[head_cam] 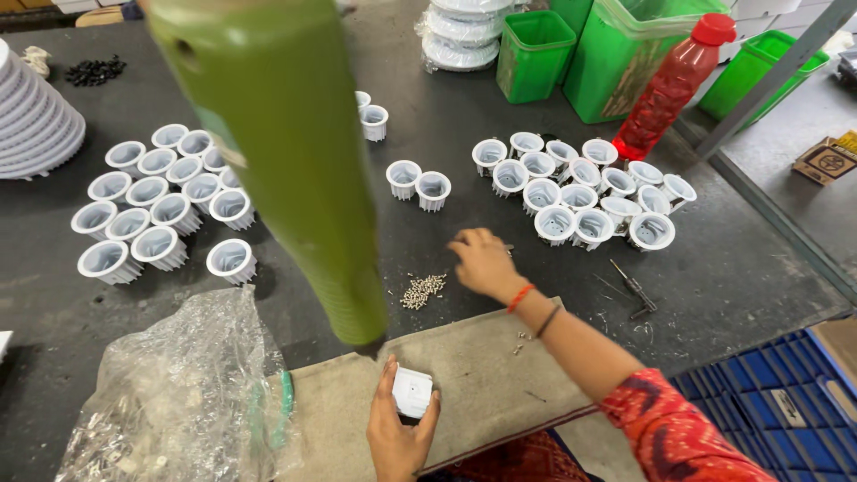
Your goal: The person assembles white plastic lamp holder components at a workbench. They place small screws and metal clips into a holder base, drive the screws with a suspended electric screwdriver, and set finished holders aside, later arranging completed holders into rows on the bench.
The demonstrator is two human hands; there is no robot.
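My left hand point(399, 428) holds a small white cup point(412, 391) upside down on the cloth pad point(500, 375). My thumb and fingers are wrapped around its sides, so it is pinched tight. Right above it hangs a big green tool point(295, 161). Its tip sits just beside the cup, close to my fingers.

My right hand point(482, 263) is stretched out over the dark table point(732, 268). It is near a little heap of screws point(422, 290). The fingers are curled down toward the table. I cannot tell if they hold a screw or nothing at all.

Lots of other white cups stand in two bunches, one on the left point(161, 210) and one on the right point(580, 192). A red bottle point(674, 85) leans by the green bins point(534, 54). A crinkly bag point(178, 393) lies by the pad.

Here is what I think could go wrong. The tool tip is very close to my left fingers, so it could poke them if the cup slips. The cup is small and smooth, so it may twist in my grip. The screws are tiny. My right hand could knock the heap and scatter them. A screw could also drop and roll away on the table. My arm could bump the cups on the right and tip them.
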